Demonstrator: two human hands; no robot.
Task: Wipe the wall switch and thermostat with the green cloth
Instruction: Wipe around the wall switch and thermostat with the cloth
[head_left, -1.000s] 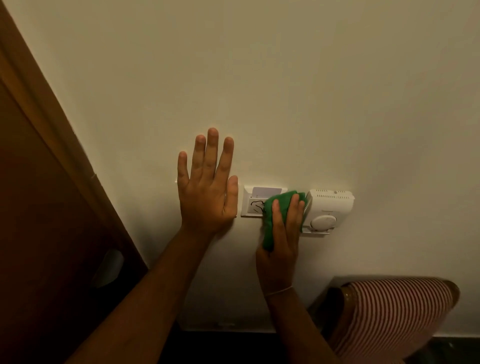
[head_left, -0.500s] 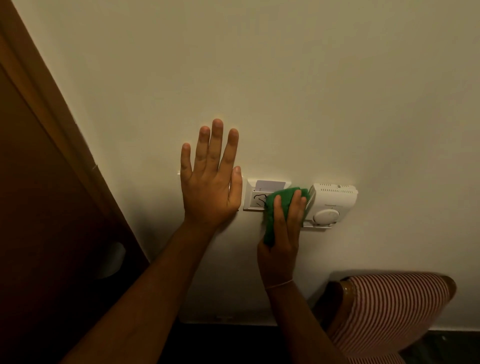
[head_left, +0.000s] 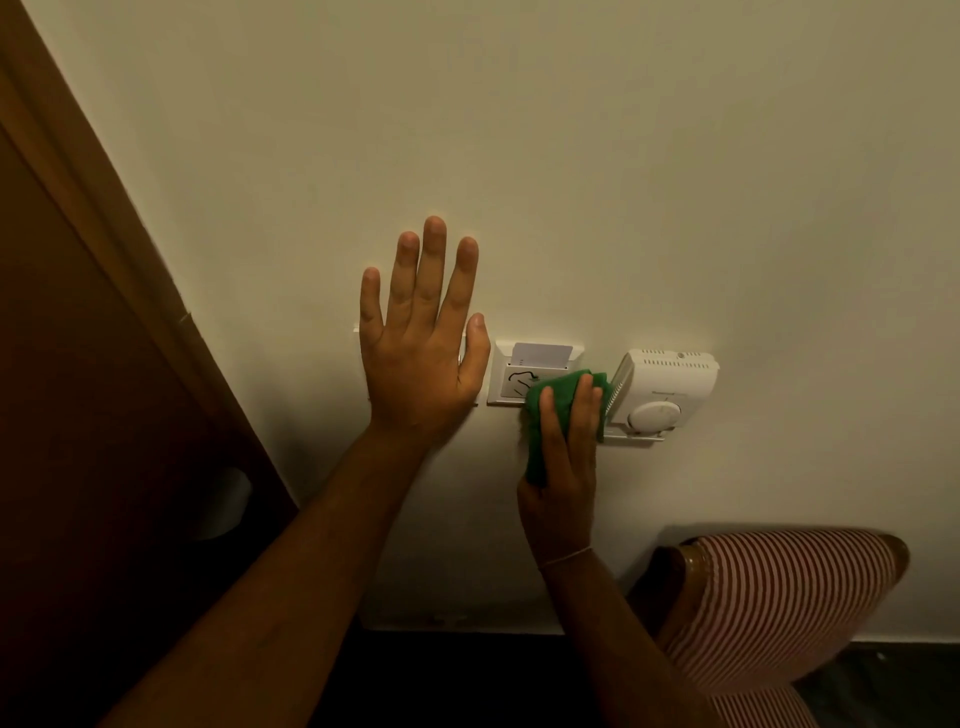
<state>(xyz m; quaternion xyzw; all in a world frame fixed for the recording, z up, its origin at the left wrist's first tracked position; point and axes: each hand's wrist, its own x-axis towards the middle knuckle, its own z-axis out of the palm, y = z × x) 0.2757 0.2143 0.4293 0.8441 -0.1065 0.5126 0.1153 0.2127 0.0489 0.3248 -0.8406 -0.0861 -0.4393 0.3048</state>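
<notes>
Head view: left hand (head_left: 421, 358) spread flat against cream wall (head_left: 623, 182), covering a white plate; right hand (head_left: 563, 447) pinching crumpled green cloth (head_left: 563, 387), pressed on white card-slot wall switch (head_left: 514, 379)'s lower right corner, just beside white boxy dial thermostat (head_left: 662, 392); striped red-white chair (head_left: 779, 608) below.

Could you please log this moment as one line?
left hand: flat on wall | right hand: presses cloth on switch | thermostat: cloth touches its left edge

Cream wall (head_left: 571, 156), perhaps striped chair (head_left: 779, 613).
</notes>
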